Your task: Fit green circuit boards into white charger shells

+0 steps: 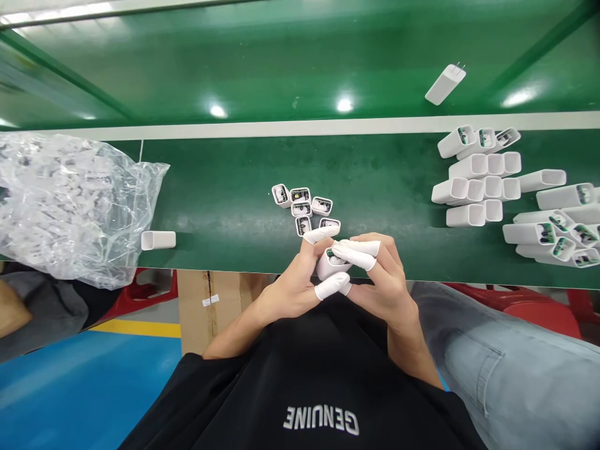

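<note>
A white charger housing is held close to my body at the table's front edge, its open end showing a bit of green circuit board. My left hand is closed around its left side, thumb below and forefinger above. White finger cots cover several fingertips on both hands. My right hand closes on it from the right, with covered fingers over the open end; they hide part of the opening. Just beyond my hands stands a loose cluster of charger housings, open ends up, with parts visible inside.
A clear plastic bag of white parts lies at left, beside a single white housing. Housings in stacks lie at right. A charger with prongs rests on the ledge behind. People sit on both sides; a cardboard box stands below.
</note>
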### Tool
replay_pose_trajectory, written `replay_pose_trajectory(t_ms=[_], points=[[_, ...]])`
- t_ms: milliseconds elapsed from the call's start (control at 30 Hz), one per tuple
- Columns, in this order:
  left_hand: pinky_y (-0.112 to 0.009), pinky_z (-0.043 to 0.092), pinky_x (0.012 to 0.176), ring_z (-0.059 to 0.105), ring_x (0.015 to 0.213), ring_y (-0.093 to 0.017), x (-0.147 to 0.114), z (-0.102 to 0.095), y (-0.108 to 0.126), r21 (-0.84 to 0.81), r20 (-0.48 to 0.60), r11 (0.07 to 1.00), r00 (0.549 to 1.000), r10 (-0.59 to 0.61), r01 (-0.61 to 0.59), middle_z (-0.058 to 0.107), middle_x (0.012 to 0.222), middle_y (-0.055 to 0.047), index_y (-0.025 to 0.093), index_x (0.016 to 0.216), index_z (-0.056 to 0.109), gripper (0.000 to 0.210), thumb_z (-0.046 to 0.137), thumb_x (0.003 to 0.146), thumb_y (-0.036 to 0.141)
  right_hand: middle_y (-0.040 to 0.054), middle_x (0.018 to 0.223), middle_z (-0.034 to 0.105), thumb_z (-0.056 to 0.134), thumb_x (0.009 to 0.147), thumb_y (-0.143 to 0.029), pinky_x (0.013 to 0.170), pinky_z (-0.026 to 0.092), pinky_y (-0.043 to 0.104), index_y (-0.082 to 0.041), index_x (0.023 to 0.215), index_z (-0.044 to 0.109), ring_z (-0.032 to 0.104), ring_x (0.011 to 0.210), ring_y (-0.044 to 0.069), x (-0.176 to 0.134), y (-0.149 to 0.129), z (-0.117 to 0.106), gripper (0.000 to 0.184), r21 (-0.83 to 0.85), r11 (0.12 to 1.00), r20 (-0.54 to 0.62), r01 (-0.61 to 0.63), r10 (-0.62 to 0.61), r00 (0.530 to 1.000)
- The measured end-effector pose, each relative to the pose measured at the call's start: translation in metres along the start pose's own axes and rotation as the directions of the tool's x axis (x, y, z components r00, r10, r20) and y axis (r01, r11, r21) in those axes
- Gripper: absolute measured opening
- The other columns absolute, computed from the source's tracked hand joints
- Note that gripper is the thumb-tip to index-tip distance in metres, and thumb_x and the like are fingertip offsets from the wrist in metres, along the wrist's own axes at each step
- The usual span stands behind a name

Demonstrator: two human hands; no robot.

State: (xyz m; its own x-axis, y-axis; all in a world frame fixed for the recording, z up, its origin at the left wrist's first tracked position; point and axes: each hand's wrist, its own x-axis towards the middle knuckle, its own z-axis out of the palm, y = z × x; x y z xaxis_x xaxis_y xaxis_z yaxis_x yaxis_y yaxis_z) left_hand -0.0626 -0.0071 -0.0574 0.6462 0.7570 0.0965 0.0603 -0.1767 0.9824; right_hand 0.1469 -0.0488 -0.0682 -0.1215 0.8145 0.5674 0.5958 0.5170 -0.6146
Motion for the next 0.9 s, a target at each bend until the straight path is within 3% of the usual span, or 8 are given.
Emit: replay_pose_trajectory(t_ms=[133,367,667,900], points=[[-0.052,0.068,0.111,0.076,0.131,-0.031,-0.005,-0.007,-0.006,0.033,-0.043,0.998,0.998,0.047,-0.046,0.071,0.15,-0.015,0.031,0.166,0.048,0.07,0.082,0.105,0.035,0.0078,0.12,0.082,0.089,0.092,-0.019,0.091,0.069,0.053,-0.036,0.161,0.063,0.078,0.113,0.033,-0.003,0.003,0.0,0.076,-0.03,0.999,-0.043,0.02,-0.021,0.999],[-0.046,0.07,0.106,0.08,0.119,-0.027,-0.015,-0.008,-0.023,0.013,-0.102,0.998,0.992,0.069,-0.068,0.076,0.145,-0.013,0.03,0.162,0.057,0.066,0.084,0.102,0.027,0.0066,0.138,0.078,0.089,0.092,-0.017,0.094,0.07,0.055,-0.045,0.157,0.064,0.077,0.121,0.033,-0.008,0.0,0.002,0.075,0.005,1.0,-0.022,0.003,-0.003,1.0],[-0.044,0.07,0.103,0.08,0.118,-0.027,-0.016,-0.004,-0.03,0.03,-0.099,0.996,0.991,0.09,-0.088,0.078,0.136,-0.012,0.029,0.162,0.057,0.066,0.083,0.102,0.026,0.0114,0.138,0.077,0.088,0.092,-0.016,0.096,0.069,0.055,-0.035,0.153,0.065,0.074,0.125,0.034,-0.007,-0.001,0.0,0.068,-0.025,0.999,0.008,0.038,-0.037,0.999],[-0.042,0.07,0.106,0.082,0.119,-0.025,-0.012,0.001,-0.03,-0.023,-0.151,0.995,0.984,0.096,-0.1,0.079,0.137,-0.011,0.031,0.164,0.056,0.073,0.088,0.1,0.028,0.0125,0.149,0.074,0.091,0.092,-0.024,0.099,0.069,0.059,-0.038,0.165,0.055,0.073,0.128,0.036,-0.012,0.001,-0.005,0.083,0.018,0.999,0.023,-0.045,0.044,0.999]])
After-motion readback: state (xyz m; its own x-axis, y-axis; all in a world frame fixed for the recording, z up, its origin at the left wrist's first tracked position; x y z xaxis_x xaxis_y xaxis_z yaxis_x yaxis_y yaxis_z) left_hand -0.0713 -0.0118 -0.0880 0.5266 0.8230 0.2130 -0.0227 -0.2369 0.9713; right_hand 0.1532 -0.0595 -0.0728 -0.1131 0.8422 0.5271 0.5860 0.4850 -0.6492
